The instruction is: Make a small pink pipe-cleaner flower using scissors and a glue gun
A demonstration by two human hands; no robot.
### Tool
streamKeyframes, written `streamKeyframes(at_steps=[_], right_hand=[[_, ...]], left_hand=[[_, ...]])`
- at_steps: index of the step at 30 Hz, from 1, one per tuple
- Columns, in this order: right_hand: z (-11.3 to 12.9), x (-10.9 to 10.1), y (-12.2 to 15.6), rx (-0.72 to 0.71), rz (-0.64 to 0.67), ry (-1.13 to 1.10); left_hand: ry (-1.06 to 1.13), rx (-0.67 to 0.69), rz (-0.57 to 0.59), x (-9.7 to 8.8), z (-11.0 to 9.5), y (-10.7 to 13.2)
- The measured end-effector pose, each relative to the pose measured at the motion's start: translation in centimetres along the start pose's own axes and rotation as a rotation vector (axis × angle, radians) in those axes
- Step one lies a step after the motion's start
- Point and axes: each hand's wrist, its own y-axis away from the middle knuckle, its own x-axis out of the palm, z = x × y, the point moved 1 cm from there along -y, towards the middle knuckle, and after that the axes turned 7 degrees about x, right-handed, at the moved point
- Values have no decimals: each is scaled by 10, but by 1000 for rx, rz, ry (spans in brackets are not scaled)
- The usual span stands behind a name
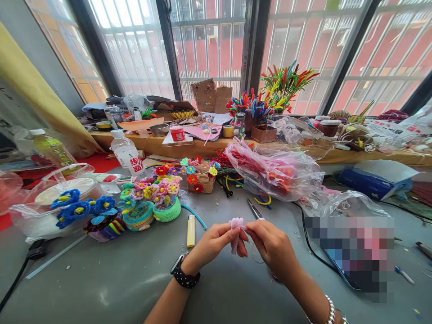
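Note:
Between my hands is a pale pink pipe cleaner (237, 223), bent into small fuzzy loops, with a length hanging down below. My left hand (220, 238) pinches it between thumb and fingers. From the other side, my right hand (272, 245) is closed with its fingertips on the right end of the same piece. A metal tool, scissors or pliers (254, 209), lies just beyond my right hand, which partly covers it. A cream lighter (191, 231) rests left of my left wrist, near a curved blue pipe cleaner (195, 215).
Pipe-cleaner flowers (160, 191) stand in round coiled pots (167, 209) at the left. A small basket (204, 180) and a plastic bag of pipe cleaners (273, 173) lie ahead. A phone (344, 270) and a black cable (312, 245) are at right. A water bottle (126, 153) stands behind.

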Motion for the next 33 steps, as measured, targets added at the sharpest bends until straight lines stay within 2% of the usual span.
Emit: streamKeyframes(at_steps=[7, 11, 15, 18, 20, 23, 27, 33], right_hand=[[3, 3, 2, 18, -60, -51], [4, 5, 2, -3, -82, -4], [2, 4, 3, -52, -126, 59], [0, 4, 3, -11, -162, 26], [1, 3, 2, -17, -141, 9], [4, 4, 0, -114, -93, -23], [6, 8, 2, -185, -93, -112], [1, 6, 3, -153, -148, -96]], left_hand=[[-60, -15, 9, 1, 0, 0], [-109, -24, 37, 1, 2, 1], [-37, -48, 104, 3, 0, 2], [50, -80, 140, 5, -1, 2], [98, -107, 144, 5, -2, 2], [144, -140, 145, 5, 0, 2], [165, -148, 166, 4, 3, 2], [107, -179, 156, 5, 2, 1]])
